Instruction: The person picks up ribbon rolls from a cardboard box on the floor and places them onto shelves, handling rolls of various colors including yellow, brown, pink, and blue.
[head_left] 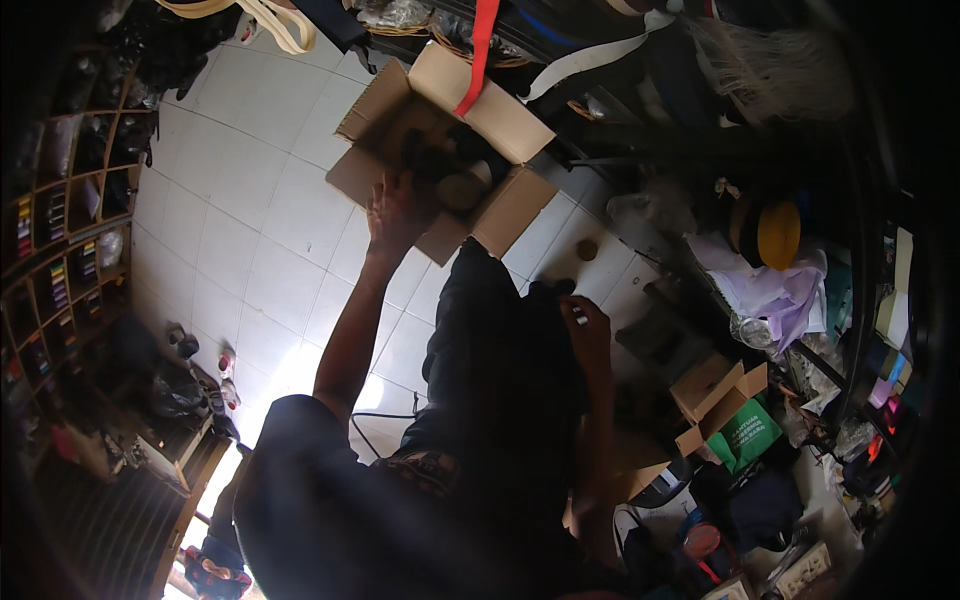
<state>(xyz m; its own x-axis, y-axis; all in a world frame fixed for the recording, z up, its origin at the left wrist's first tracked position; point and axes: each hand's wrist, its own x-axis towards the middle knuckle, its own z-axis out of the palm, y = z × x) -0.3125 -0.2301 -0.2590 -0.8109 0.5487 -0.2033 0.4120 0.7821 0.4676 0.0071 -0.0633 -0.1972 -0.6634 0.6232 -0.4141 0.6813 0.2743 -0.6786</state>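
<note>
Floor [230,190], pale tile; open cardboard box [516,205] seemingly resting on it, just ahead of the knee [483,275], flaps [520,128] folded out. Red strap [482,55] hanging over the far side; best avoided when reaching in. Left hand [397,208] at the box's near left, fingers spread. Right hand [588,325] nearer the body, fingers curled; cannot tell whether it pinches anything. Dark items [432,155] jumbled inside: probably best handled singly, box steadied by its wall.

I see an open brown cardboard box [513,212], flaps splayed outward, sitting askew on the white tiled floor [240,190]. Inside I get dark lumpy items [430,160], heaped, plus a dull tan rounded piece [462,190] toward the near side; too dim to identify.
</note>
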